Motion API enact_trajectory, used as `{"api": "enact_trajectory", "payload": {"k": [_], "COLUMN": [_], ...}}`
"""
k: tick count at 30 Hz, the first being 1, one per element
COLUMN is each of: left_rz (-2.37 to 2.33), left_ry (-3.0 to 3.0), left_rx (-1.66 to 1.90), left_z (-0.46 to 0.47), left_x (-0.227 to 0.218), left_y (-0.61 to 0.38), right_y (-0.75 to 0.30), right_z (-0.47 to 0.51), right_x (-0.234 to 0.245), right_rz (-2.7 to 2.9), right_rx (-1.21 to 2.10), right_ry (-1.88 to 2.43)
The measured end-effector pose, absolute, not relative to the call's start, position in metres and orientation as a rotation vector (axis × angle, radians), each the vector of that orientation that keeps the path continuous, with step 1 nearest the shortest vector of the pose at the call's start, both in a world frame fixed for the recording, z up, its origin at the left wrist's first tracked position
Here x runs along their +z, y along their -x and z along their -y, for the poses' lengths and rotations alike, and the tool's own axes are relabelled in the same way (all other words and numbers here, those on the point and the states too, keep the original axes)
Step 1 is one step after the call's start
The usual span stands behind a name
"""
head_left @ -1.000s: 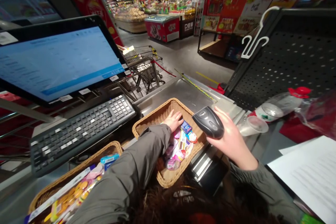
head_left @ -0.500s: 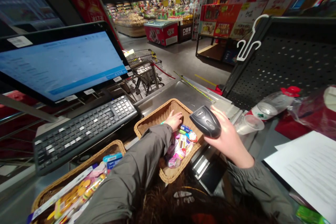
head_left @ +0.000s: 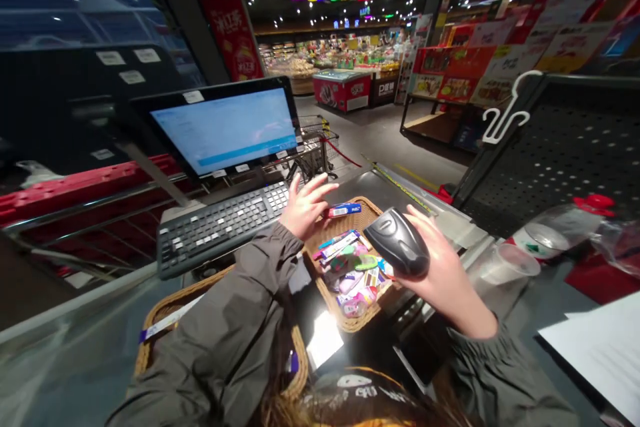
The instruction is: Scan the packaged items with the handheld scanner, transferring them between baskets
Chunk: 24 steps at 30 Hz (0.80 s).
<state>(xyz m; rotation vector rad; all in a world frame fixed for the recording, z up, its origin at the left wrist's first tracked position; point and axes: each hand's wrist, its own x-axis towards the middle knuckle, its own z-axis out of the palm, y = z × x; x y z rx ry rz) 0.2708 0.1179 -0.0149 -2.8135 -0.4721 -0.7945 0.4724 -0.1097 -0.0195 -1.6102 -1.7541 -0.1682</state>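
Note:
My left hand (head_left: 306, 205) is raised above the far wicker basket (head_left: 350, 325) and pinches a small blue and red packet (head_left: 343, 210) between thumb and fingers. My right hand (head_left: 440, 273) grips a black handheld barcode scanner (head_left: 397, 241), its head turned toward the packet. The basket below holds several small colourful packets (head_left: 350, 267). A second wicker basket (head_left: 160, 312) lies nearer me on the left, mostly hidden by my grey sleeve.
A black keyboard (head_left: 220, 223) and a lit monitor (head_left: 227, 127) stand left of the baskets. At the right are a clear plastic cup (head_left: 505, 265), a red-capped container (head_left: 550, 227), white paper (head_left: 600, 353) and a black perforated panel (head_left: 565, 147). Shopping carts (head_left: 313, 147) stand beyond the counter.
My left hand has lifted out of the far basket with a blue and red packet. The view has swung left and up; the scanner stays in my right hand.

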Motion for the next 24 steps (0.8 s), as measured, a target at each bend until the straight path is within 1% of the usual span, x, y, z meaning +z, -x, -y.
{"api": "enact_trajectory", "payload": {"k": [4,8,16,24], "left_rz": [0.585,0.672,0.683,0.777], "left_ry": [2.59,2.419,2.25,2.258], "left_rx": [-0.867,-0.833,-0.914,-0.893], "left_z": [-0.098,-0.078,-0.05,-0.038], "left_x": [0.019,0.036,0.042,0.04], "left_y": [-0.208,-0.151,-0.071,-0.038], "right_y": [-0.436,-0.397,-0.34,-0.322], "right_z": [0.099,0.087,0.074,0.076], "right_x": [0.002,0.014,0.016,0.016], "right_rz": [1.901,2.055,2.219,2.229], "right_rx": [-0.187,-0.142,-0.02,-0.011], "right_ry": [1.443,1.304,1.099,1.037]}}
